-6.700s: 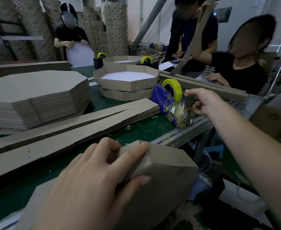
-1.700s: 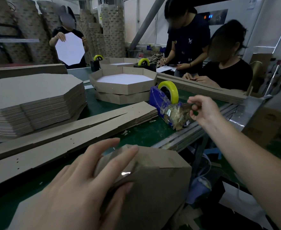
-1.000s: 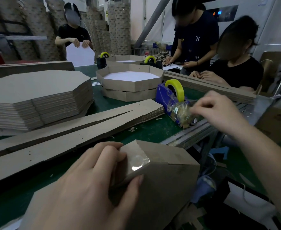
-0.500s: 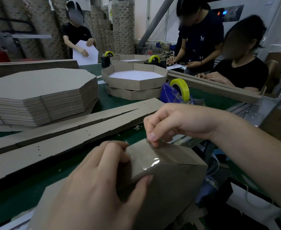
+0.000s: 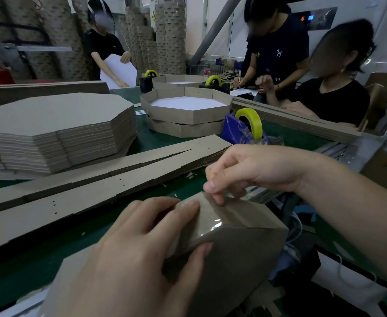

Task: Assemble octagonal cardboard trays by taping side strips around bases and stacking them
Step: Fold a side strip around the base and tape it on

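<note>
Dim indoor light, bright rear windows, wide-angle edge bending, blurred near foreground.

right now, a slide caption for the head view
Right hand pinches clear tape onto the cardboard tray gripped by the left hand.

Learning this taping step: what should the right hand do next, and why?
Probably lower the right hand and press the clear tape flat onto the half-built tray. The tape already lies glossy over the corner that the left hand grips, while the end pinched by the right hand looks lifted off the cardboard.
</note>
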